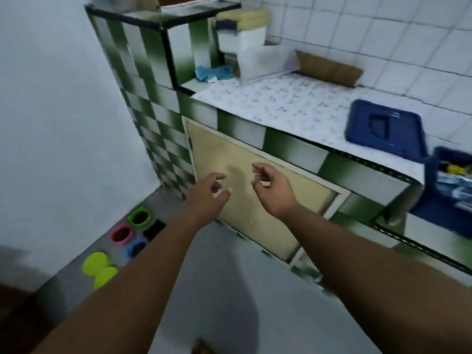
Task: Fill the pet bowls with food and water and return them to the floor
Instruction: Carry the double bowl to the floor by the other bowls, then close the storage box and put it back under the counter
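Observation:
Several small pet bowls stand on the grey floor by the white wall at lower left: a green bowl (139, 217), a pink bowl (121, 234) and a blue bowl (136, 247), each with dark contents. Two lime-green lids or dishes (99, 267) lie nearer to me. My left hand (208, 194) and my right hand (270, 189) are both held out in front of the beige cupboard door (255, 200), fingers loosely curled, holding nothing. The picture is blurred by motion.
A green-and-white tiled counter (293, 146) runs to the right, covered with patterned paper. On it are a blue box lid (385, 129), a blue crate (449, 190) with items, a blue cloth (214, 72) and a white container (242, 34). A small black object (154, 229) lies by the bowls.

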{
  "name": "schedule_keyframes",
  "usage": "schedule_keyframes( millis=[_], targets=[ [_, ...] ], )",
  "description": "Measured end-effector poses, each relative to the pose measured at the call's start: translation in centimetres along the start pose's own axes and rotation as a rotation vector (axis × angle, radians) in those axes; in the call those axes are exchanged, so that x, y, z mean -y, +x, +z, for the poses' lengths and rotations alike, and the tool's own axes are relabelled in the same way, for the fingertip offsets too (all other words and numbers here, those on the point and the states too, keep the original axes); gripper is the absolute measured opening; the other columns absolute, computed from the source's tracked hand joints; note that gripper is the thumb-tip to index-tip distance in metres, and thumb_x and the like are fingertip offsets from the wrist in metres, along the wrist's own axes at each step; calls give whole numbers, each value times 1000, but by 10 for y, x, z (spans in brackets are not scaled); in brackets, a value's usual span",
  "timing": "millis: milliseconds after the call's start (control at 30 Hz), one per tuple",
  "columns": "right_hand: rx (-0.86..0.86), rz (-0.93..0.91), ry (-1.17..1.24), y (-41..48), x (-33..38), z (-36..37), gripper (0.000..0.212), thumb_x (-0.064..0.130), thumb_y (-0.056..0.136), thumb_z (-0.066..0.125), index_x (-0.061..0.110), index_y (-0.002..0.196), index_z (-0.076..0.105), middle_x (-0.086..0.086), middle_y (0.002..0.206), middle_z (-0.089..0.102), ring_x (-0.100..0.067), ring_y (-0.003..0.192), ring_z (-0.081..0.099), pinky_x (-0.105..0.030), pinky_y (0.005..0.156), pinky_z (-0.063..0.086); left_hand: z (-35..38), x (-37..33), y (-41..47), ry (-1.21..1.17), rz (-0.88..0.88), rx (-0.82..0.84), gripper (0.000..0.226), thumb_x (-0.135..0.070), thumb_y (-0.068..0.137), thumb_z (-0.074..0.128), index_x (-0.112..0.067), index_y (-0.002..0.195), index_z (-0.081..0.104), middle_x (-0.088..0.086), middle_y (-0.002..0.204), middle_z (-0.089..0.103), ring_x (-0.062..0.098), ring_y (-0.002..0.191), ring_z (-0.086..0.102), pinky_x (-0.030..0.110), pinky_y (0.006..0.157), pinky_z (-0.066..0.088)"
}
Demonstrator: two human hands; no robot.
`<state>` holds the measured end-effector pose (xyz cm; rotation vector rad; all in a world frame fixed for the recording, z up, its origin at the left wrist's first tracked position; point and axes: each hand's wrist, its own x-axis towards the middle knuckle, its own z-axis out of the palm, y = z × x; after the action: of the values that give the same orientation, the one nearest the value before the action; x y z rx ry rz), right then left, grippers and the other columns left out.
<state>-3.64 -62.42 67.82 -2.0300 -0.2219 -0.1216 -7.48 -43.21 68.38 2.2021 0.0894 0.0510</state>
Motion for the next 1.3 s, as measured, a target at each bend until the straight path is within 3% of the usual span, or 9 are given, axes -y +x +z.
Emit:
schedule_keyframes(
  millis=[100, 267, 367, 500, 633, 700, 967, 1067, 1300],
  targets=[
    [-109, 59, -31, -37, -23, -67, 35, 9, 93, 63, 12, 128, 62, 0, 113, 66, -12, 98, 64, 0, 81, 42, 54, -43, -9, 19, 94, 78, 36, -31, 91, 72, -26, 125, 64, -3, 103, 63, 17, 100, 66, 36, 92, 54],
    [-259, 166, -39, -97, -46, -168, 37, 11, 95, 62, 15, 132, 60, 2, 119, 64, -9, 106, 61, -25, 92, 52, 130, -110, -33, 33, 239, 232, 40, -31, 94, 70, -21, 132, 63, 0, 112, 68, 15, 102, 66, 28, 88, 50],
    [-332, 215, -18, -130, -56, -218, 39, 9, 95, 61, 17, 133, 58, 5, 119, 62, -4, 109, 58, -18, 99, 47, 172, -144, -49, -25, 285, 316, 35, -29, 95, 70, -23, 129, 64, 1, 111, 68, 16, 105, 65, 28, 87, 50],
    [-449, 245, -49, -168, -72, -268, 37, 9, 95, 62, 19, 131, 59, 10, 112, 63, 5, 100, 59, -6, 87, 46, 221, -190, -67, -66, 327, 404, 35, -29, 96, 67, -24, 131, 62, -2, 110, 66, 12, 102, 63, 24, 82, 48],
    [-533, 271, -105, -193, -88, -307, 36, 14, 96, 62, 18, 131, 59, 7, 116, 64, -4, 105, 61, -5, 83, 45, 255, -224, -73, -73, 359, 438, 35, -33, 96, 68, -28, 129, 61, -5, 111, 65, 7, 101, 63, 25, 85, 53],
    [-558, 298, -107, -196, -94, -322, 36, 15, 96, 63, 17, 131, 60, 6, 116, 65, -6, 107, 60, -12, 90, 47, 264, -236, -71, -60, 375, 442, 35, -36, 96, 67, -31, 130, 61, -7, 112, 65, 8, 104, 64, 29, 90, 54],
    [-512, 306, -100, -128, -107, -369, 42, 19, 95, 65, 15, 136, 57, 2, 124, 63, -10, 115, 59, -24, 101, 46, 278, -268, -20, -37, 400, 354, 37, -37, 94, 69, -29, 130, 62, -9, 112, 65, 7, 102, 63, 33, 94, 54],
    [-495, 287, -113, -82, -116, -384, 47, 20, 93, 67, 13, 138, 55, -2, 129, 63, -14, 119, 59, -33, 107, 47, 288, -277, 10, -11, 450, 367, 42, -36, 94, 70, -30, 135, 60, -7, 120, 63, 8, 107, 61, 29, 91, 52],
    [-334, 291, -181, 11, -138, -414, 65, 30, 89, 73, 16, 146, 46, -3, 143, 53, -16, 131, 51, -28, 105, 41, 299, -293, 89, 33, 568, 325, 50, -32, 93, 73, -22, 140, 57, 2, 130, 59, 8, 114, 54, 29, 99, 46]
  ],
)
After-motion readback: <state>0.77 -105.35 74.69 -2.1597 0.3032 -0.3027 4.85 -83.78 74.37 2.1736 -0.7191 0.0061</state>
